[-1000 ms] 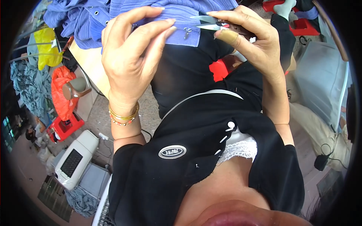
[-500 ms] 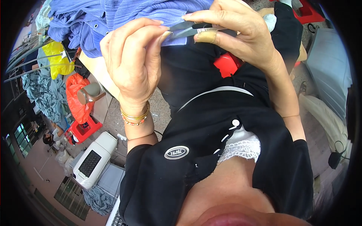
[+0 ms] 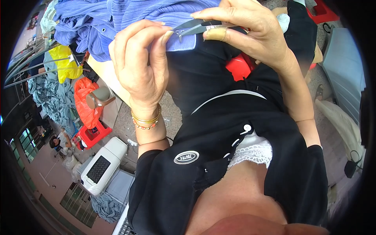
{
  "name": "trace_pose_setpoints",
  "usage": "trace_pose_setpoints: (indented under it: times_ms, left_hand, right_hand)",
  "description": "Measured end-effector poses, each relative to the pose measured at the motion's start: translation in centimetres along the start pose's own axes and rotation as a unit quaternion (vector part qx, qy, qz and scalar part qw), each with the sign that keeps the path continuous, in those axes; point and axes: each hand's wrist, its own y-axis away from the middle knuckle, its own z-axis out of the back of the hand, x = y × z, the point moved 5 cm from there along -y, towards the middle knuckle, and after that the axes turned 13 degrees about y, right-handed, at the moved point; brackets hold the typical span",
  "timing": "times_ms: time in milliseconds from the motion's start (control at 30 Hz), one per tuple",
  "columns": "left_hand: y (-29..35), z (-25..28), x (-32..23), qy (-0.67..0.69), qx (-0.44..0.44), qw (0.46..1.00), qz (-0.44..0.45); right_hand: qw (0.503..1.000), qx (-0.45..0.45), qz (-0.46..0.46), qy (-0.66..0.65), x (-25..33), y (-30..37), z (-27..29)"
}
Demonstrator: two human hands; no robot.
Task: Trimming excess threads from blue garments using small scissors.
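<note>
My right hand [image 3: 254, 37] grips a small pair of dark thread snips [image 3: 194, 29], its thumb wrapped in a tan bandage. The snips' blades point left, spread apart, close to my left fingertips. My left hand [image 3: 143, 72] is closed in a pinch at the tips; what it pinches is too small to make out. By the blades hangs a tiny pale bit, perhaps thread or metal. Below and behind both hands, a periwinkle ribbed garment [image 3: 145, 15] with metal eyelets lies bunched up, its flat edge beneath the snips.
A red plastic object [image 3: 239, 67] rests by my black-clad lap. On the left are a yellow bag [image 3: 64, 64], an orange-red bag [image 3: 86, 102], a red stool [image 3: 94, 135], a white machine housing [image 3: 103, 166] and heaps of grey-blue cloth [image 3: 51, 98]. A person [image 3: 60, 141] sits farther off.
The snips' blades have parted more and tilted slightly. My hands stay close together, and the whole view has shifted a little, with things appearing farther right.
</note>
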Motion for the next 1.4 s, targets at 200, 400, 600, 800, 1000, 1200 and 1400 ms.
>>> trace_pose_setpoints:
  times_ms: [200,400,600,800,1000,1200,1400]
  left_hand:
    - [-0.3,0.2,-0.2,0.016,0.004,1.000,0.000]
    - [0.6,0.4,1.0,0.121,0.036,0.991,0.034]
    - [0.5,0.6,1.6,0.040,0.128,0.991,0.029]
    - [-1.9,0.3,2.3,0.310,-0.080,0.902,0.290]
    - [-3.9,-1.9,1.8,0.531,-0.045,0.768,0.355]
    - [-5.1,-4.3,0.6,0.535,0.019,0.766,0.356]
    - [-5.8,-6.0,0.1,0.516,0.092,0.782,0.337]
  right_hand:
    - [1.000,0.004,0.010,0.007,0.7,-0.5,-0.3]
    - [0.984,-0.031,-0.129,-0.116,-2.1,1.1,-0.4]
    - [0.864,-0.160,0.125,-0.461,-6.4,2.9,-2.7]
    - [0.976,-0.127,-0.127,-0.123,-2.8,3.2,1.9]
    - [0.984,-0.175,-0.033,-0.022,-0.5,2.2,4.3]
    - [0.924,-0.149,-0.179,-0.302,-2.3,1.4,3.0]
    - [0.867,-0.105,-0.284,-0.397,-4.5,1.6,1.8]
